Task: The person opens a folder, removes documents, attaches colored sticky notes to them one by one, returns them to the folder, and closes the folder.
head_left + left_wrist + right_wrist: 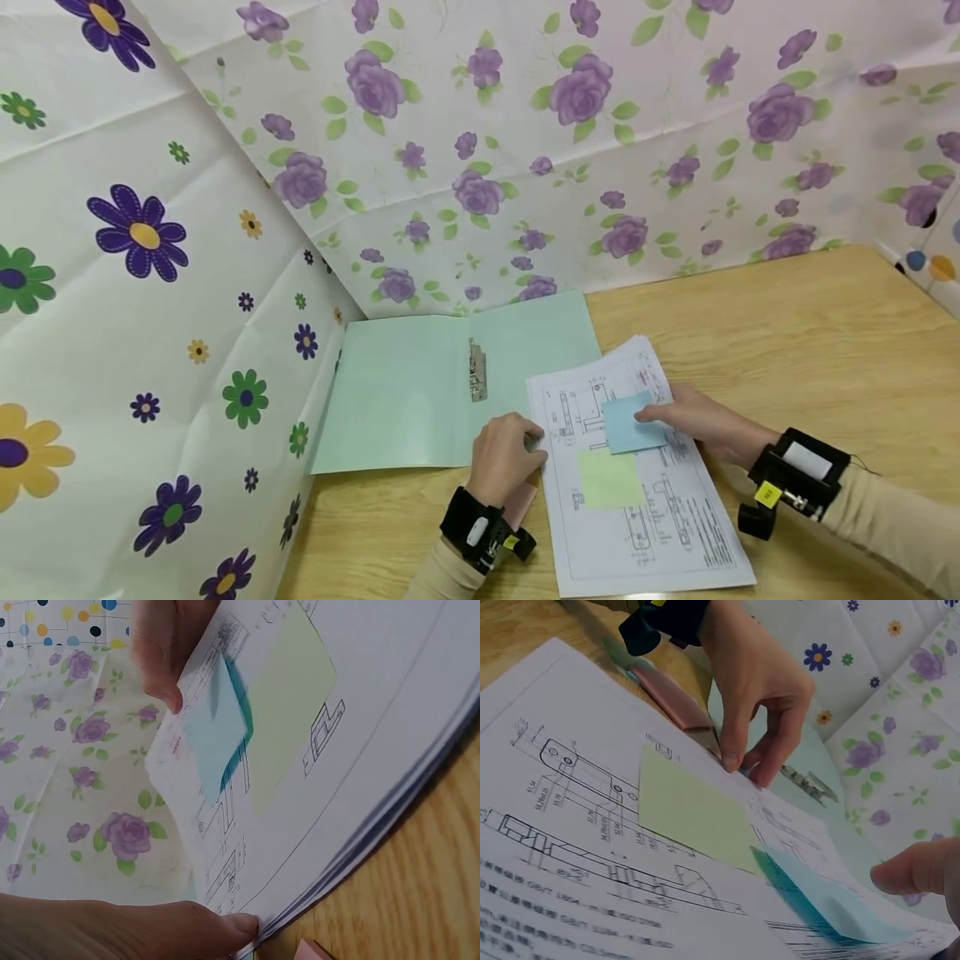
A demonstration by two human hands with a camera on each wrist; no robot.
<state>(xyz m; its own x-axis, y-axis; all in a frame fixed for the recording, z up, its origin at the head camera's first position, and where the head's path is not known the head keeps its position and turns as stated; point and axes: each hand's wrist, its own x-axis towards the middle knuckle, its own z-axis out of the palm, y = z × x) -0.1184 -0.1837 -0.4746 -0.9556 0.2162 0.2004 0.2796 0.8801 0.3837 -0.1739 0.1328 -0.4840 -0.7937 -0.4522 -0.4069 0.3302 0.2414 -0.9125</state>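
Note:
A stack of printed drawing sheets (678,533) lies tilted on the table, its upper part over the folder. Its left edge is pinched by my left hand (504,458); in the left wrist view the thumb (202,930) lies along that edge. My right hand (701,421) grips the upper right edge, thumb above the sheets and fingers hidden beneath. A light blue sticky note (626,429) lies on the top sheet near the right thumb, one edge lifted in the right wrist view. Partly beneath it is a yellow-green sticky note (609,482).
A pale green folder (397,400) lies spread at the back left, with a metal clip (477,375) near its spine. A pink piece (676,697) lies by the left wrist. Flowered sheets (480,150) wall the wooden table (795,333) at the back and left.

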